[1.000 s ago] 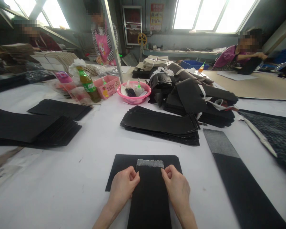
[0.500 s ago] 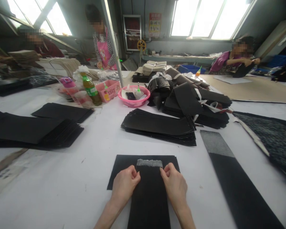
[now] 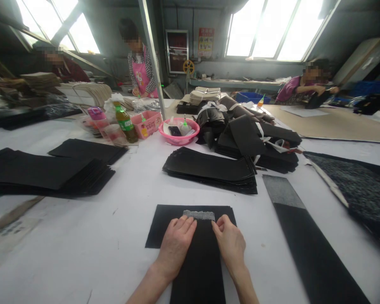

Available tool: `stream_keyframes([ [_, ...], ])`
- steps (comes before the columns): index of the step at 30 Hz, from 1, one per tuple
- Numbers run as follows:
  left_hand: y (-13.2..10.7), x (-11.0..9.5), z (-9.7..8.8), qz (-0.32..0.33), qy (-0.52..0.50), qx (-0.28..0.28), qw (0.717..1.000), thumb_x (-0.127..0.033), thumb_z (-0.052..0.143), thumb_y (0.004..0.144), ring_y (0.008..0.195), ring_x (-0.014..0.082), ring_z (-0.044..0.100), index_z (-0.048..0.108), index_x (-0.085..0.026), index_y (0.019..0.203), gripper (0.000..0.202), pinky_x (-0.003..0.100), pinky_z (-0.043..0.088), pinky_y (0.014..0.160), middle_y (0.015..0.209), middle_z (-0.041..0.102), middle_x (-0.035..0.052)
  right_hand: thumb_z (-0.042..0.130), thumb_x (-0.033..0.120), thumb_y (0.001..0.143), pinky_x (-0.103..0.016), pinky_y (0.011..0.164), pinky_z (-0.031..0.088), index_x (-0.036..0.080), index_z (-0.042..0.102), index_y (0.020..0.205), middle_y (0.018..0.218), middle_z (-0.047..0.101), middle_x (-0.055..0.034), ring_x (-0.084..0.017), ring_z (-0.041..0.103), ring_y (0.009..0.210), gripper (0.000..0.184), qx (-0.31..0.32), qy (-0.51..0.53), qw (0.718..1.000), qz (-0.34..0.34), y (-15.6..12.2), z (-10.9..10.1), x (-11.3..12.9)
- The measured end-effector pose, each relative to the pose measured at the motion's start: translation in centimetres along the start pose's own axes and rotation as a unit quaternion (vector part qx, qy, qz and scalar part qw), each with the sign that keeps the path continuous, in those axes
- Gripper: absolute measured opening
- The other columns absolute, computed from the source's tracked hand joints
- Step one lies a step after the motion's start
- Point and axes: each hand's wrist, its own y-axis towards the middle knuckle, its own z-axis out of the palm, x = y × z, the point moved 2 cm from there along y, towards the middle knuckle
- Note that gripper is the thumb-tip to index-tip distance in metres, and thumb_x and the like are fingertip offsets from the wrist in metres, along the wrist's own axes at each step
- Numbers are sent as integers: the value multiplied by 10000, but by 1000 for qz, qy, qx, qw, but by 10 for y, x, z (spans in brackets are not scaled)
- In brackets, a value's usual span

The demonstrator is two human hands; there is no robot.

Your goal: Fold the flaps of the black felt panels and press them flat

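Observation:
A long black strip (image 3: 199,270) runs up from the bottom edge, its far end lying over a black rectangular sheet (image 3: 156,223) on the white table. A ragged-edged greyish band (image 3: 203,215) crosses the strip's far end. My left hand (image 3: 177,240) lies flat on the strip's left part, fingers stretched out toward the grey band. My right hand (image 3: 230,241) pinches the right edge of the strip just below that band, thumb and forefinger together. Another black strip (image 3: 307,236) with a grey end lies to the right.
Black sheet stacks lie ahead (image 3: 209,169) and at left (image 3: 34,171). Behind them stand a pink basin (image 3: 179,139), a pink box (image 3: 148,124) and a green-labelled bottle (image 3: 126,124). Tied black bundles (image 3: 247,135) sit back right. Several co-workers are at tables beyond.
My left hand has gone from pinching the strip's left edge to lying flat on it, shifting right. My right hand keeps its pinch. The view has tilted slightly.

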Motion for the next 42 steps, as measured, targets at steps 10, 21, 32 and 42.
stream_keyframes([
  [10, -4, 5, 11, 22, 25, 13, 999, -22, 364, 935, 1171, 237, 509, 539, -158, 1236, 373, 404, 445, 922, 1295, 545, 97, 368, 559, 910, -207, 426, 362, 192, 549, 768, 534, 583, 24, -123, 552, 411, 433, 61, 235, 970, 20, 10, 6, -19],
  [21, -7, 3, 10, 9, -4, 4, 1000, -63, 356, 957, 1200, 241, 491, 547, -166, 1233, 350, 422, 441, 945, 1306, 537, 103, 364, 238, 990, -444, 1092, 317, 217, 600, 1210, 1247, 618, -51, -218, 508, 1232, 323, -107, 56, 934, -336, -40, 19, 17],
  [32, -16, 13, 13, -38, -37, -36, 998, -6, 367, 906, 1180, 246, 499, 546, -129, 1199, 365, 409, 453, 963, 1293, 514, 134, 402, 222, 978, -480, 1072, 328, 246, 533, 1314, 1415, 470, -55, -249, 406, 1323, 361, -118, -126, 922, -346, -30, 37, -3],
  [42, -12, 15, 8, -29, -45, -2, 999, 12, 420, 882, 1163, 246, 464, 524, -161, 1207, 382, 405, 406, 970, 1248, 519, 88, 421, 198, 963, -410, 1007, 411, 200, 636, 1103, 1212, 597, -80, -237, 494, 1207, 256, -149, -27, 936, -318, -6, 8, -3],
])
